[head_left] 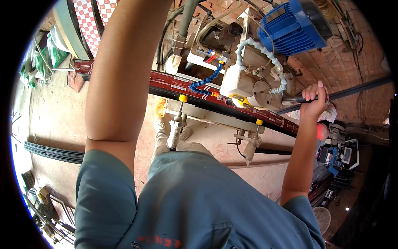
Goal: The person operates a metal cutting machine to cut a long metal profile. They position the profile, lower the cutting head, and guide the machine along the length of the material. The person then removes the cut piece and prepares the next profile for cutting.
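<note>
Grey-blue work shirt fabric fills the lower middle of the frame, worn by the person whose head carries the camera. From its right sleeve a bare forearm rises toward the right of centre, ending in the right hand. Its fingers are curled tightly around a black-gripped metal lever handle, thumb side up, knuckles facing right. That handle juts sideways from a cream-coloured metal machine head in the upper middle of the frame.

Segmented pale blue coolant hose loops over the machine head, and a darker blue segmented hose curves down to its left. Above, in the upper right, sits a ribbed blue electric motor.

Below the head, a long dark red metal bar with small labels runs diagonally from the upper left down toward the right, resting on a grey steel clamp bracket with yellow knobs.

At the left, the other arm stretches straight up past the top edge, so the left hand is out of view and its fingers cannot be judged.

Reddish dusty concrete floor spreads behind, with a bundle of black rods lying at the left.
</note>
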Action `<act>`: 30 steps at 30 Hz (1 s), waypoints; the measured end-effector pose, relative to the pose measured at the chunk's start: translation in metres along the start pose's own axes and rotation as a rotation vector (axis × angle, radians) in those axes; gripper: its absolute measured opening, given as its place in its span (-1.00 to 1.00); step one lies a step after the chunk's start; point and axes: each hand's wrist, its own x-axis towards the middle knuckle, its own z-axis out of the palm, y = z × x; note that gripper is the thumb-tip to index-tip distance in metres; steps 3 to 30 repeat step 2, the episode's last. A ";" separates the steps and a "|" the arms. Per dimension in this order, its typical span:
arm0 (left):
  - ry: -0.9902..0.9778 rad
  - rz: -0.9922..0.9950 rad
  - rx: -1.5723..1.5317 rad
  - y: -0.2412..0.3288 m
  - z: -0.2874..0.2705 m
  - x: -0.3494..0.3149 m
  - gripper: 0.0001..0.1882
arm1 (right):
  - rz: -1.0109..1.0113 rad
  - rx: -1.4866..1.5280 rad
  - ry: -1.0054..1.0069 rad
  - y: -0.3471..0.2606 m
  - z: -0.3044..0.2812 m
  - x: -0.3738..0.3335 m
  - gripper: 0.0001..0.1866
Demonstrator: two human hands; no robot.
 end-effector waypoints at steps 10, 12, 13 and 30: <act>0.000 0.003 0.007 0.000 0.000 0.001 -0.28 | 0.004 0.026 0.015 0.001 -0.001 0.001 -0.63; 0.000 0.003 0.007 0.000 0.000 0.001 -0.28 | 0.004 0.026 0.015 0.001 -0.001 0.001 -0.63; 0.000 0.003 0.007 0.000 0.000 0.001 -0.28 | 0.004 0.026 0.015 0.001 -0.001 0.001 -0.63; 0.000 0.003 0.007 0.000 0.000 0.001 -0.28 | 0.004 0.026 0.015 0.001 -0.001 0.001 -0.63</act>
